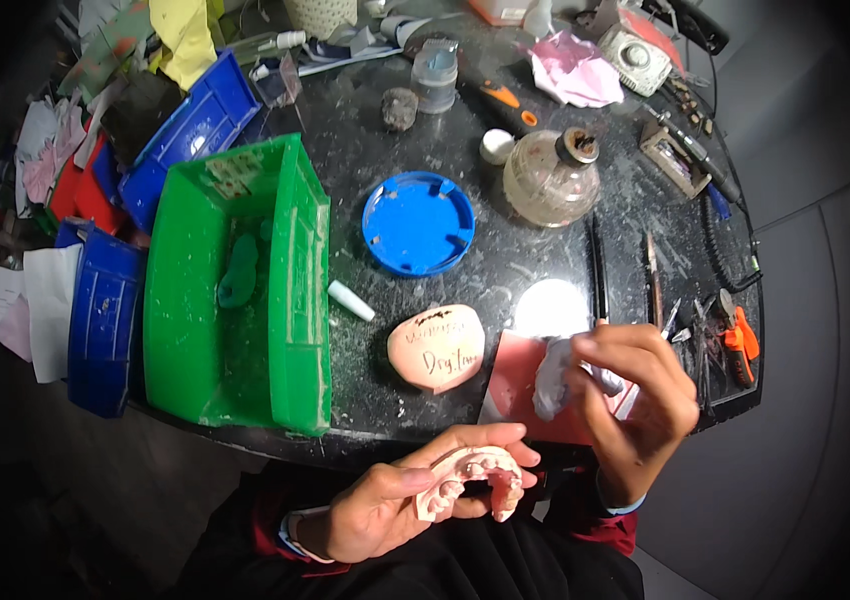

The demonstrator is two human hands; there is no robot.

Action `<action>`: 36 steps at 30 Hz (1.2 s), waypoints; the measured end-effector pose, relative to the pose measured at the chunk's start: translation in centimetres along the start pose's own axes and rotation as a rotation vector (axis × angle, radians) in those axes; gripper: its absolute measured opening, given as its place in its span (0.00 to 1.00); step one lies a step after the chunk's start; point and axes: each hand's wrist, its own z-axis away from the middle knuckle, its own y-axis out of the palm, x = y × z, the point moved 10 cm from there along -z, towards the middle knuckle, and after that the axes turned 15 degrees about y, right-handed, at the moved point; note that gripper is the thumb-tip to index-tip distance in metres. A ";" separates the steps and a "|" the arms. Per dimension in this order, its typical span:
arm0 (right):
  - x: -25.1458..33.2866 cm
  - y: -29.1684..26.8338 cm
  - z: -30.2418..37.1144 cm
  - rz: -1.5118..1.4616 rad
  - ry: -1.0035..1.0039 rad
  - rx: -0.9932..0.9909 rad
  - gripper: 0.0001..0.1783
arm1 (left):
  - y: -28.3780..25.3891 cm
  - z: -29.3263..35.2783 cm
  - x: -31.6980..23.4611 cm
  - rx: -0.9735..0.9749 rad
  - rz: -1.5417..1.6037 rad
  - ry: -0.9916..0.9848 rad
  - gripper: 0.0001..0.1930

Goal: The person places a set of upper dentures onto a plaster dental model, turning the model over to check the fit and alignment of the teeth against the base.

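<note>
In my left hand (385, 500) is a pale pink dental cast (467, 466), a horseshoe arch with teeth, held near the table's front edge. The thumb lies along its left side and the fingers are behind it. My right hand (640, 405) is bent in a pinch around a crumpled grey-lavender lump (551, 380), which shows on both sides of the thumb. Under it lies a flat pink sheet (510, 400). Just beyond the left hand rests a rounded pink plaster block (437, 348) with handwriting on it.
A green bin (180, 300) stands at the left, beside blue bins (105, 320). Further back are a round blue lid (417, 225), a glass spirit burner (550, 180) and a white tapered cap (352, 300). Orange-handled pliers (741, 345) and slim tools lie at the right.
</note>
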 end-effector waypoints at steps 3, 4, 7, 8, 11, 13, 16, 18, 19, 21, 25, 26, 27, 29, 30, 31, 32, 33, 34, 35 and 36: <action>-0.5 1.2 -0.4 0.228 -0.029 0.016 0.12 | -0.3 0.0 -1.2 -0.039 0.092 0.156 0.36; -0.3 1.6 -0.5 0.254 -0.052 0.038 0.12 | -0.3 0.1 -1.6 -0.022 0.095 0.187 0.34; -0.2 2.5 -0.2 0.338 -0.086 0.057 0.12 | -0.3 0.3 -2.3 0.017 0.124 0.274 0.32; -0.1 2.4 -0.3 0.342 -0.096 0.042 0.12 | -0.3 0.2 -2.4 0.033 0.117 0.276 0.32; -0.5 2.8 -0.2 0.435 -0.088 0.057 0.14 | 0.2 -0.1 -3.2 0.131 -0.067 0.343 0.32; -0.3 3.1 -0.2 0.434 -0.088 0.061 0.14 | -0.3 0.1 -3.3 0.099 -0.120 0.376 0.32; -0.3 3.4 -0.5 0.405 -0.084 0.085 0.12 | -0.3 0.1 -3.7 0.042 -0.204 0.458 0.30; -0.5 3.6 -0.6 0.395 -0.053 0.132 0.10 | 0.1 0.1 -4.6 -0.020 -0.267 0.554 0.27; -1.0 3.4 -0.7 0.391 0.004 0.131 0.08 | 0.9 0.1 -4.9 0.016 -0.367 0.535 0.23; -1.5 3.1 -0.9 0.390 0.016 0.112 0.08 | 0.9 0.0 -4.9 0.020 -0.390 0.535 0.23; -2.0 3.0 -1.3 0.401 0.050 0.105 0.07 | 0.1 0.1 -4.7 -0.028 -0.431 0.499 0.20; -2.2 3.1 -1.3 0.399 0.046 0.103 0.07 | -0.3 0.2 -4.5 -0.041 -0.437 0.488 0.20; -2.5 3.3 -1.2 0.389 0.048 0.105 0.07 | -0.4 0.2 -4.4 -0.040 -0.440 0.492 0.20; -1.8 3.0 -1.0 0.390 0.032 0.093 0.07 | 0.6 0.6 -4.8 0.010 -0.421 0.546 0.19; -1.9 2.9 -1.0 0.389 0.039 0.089 0.07 | 0.6 0.5 -4.9 0.016 -0.422 0.552 0.19; -1.9 2.8 -1.0 0.388 0.046 0.086 0.07 | 0.6 0.5 -4.9 0.013 -0.421 0.544 0.20; -1.9 2.7 -1.0 0.392 0.039 0.081 0.07 | 0.6 0.4 -4.9 0.009 -0.420 0.535 0.20; -2.1 2.7 -1.0 0.403 0.045 0.079 0.07 | 0.3 0.3 -4.8 0.016 -0.421 0.542 0.20; -2.2 2.8 -1.0 0.409 0.049 0.083 0.07 | -1.7 0.1 -3.5 -0.106 -0.215 0.439 0.19; -2.2 2.9 -1.0 0.407 0.040 0.082 0.07 | -3.5 0.1 -2.0 -0.224 -0.009 0.333 0.19; -2.2 3.0 -1.0 0.417 0.044 0.088 0.07 | -4.5 0.3 -0.5 -0.338 0.199 0.220 0.21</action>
